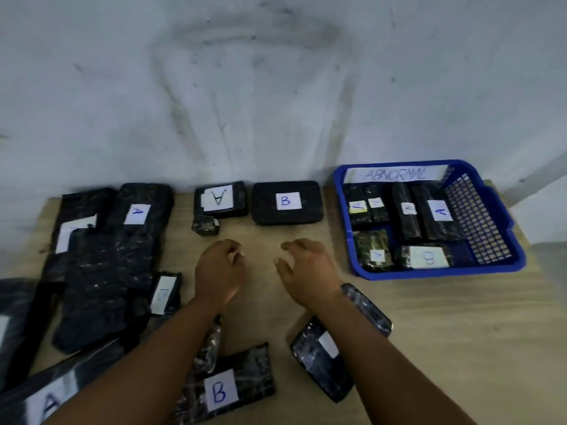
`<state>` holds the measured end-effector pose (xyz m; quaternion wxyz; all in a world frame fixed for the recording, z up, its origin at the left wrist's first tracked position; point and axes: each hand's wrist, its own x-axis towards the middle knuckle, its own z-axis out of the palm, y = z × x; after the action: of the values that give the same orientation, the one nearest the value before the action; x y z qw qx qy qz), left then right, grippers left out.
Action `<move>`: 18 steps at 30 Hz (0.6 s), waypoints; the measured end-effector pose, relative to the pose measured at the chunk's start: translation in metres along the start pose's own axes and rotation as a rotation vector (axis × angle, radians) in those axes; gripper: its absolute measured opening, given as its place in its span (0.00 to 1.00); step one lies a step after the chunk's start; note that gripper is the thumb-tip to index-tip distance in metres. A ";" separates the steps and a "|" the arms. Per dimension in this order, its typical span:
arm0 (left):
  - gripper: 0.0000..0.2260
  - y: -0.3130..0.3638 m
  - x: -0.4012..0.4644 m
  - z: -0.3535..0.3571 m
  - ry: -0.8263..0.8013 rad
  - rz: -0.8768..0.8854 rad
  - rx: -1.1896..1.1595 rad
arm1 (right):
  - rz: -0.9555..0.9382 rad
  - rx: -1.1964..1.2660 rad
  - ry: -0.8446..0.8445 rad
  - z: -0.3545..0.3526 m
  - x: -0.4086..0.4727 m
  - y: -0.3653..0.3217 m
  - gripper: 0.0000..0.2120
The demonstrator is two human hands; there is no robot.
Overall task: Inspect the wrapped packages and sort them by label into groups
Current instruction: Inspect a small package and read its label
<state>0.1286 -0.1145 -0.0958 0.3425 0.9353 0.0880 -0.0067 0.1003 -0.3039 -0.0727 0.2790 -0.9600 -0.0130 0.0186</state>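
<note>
Black plastic-wrapped packages [237, 383] lie scattered on the table [445, 332], some already in the blue basket [503, 237]. They look light, stiff and slick, so grab them by the long edges. Your left hand [217, 271] and right hand [306, 268] hover empty, fingers loosely curled.

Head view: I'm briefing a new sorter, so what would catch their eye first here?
The blue basket marked ABNORMAL at the right, holding several wrapped packages. At the table's far edge a B package lies beside an A package. In the middle, both hands, left hand and right hand, hover empty.
</note>
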 end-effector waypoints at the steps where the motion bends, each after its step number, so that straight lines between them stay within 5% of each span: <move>1: 0.08 -0.008 0.007 -0.008 0.062 -0.002 -0.021 | 0.043 -0.044 -0.123 0.013 0.003 -0.008 0.24; 5: 0.21 -0.032 0.041 -0.028 0.179 -0.081 0.061 | 0.134 -0.225 -0.387 0.049 0.004 -0.025 0.31; 9: 0.33 -0.052 0.074 -0.029 -0.031 -0.009 0.212 | 0.172 -0.263 -0.376 0.066 -0.002 -0.032 0.32; 12: 0.24 -0.056 0.085 -0.029 -0.068 0.067 0.183 | 0.162 -0.259 -0.384 0.065 -0.002 -0.029 0.33; 18: 0.18 -0.018 0.066 -0.064 -0.034 -0.110 -0.217 | 0.205 -0.019 -0.389 0.044 0.002 -0.028 0.33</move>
<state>0.1873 -0.0499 -0.0631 0.4424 0.8862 0.1337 -0.0320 0.0999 -0.2567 -0.0951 0.2589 -0.9372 0.0307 0.2317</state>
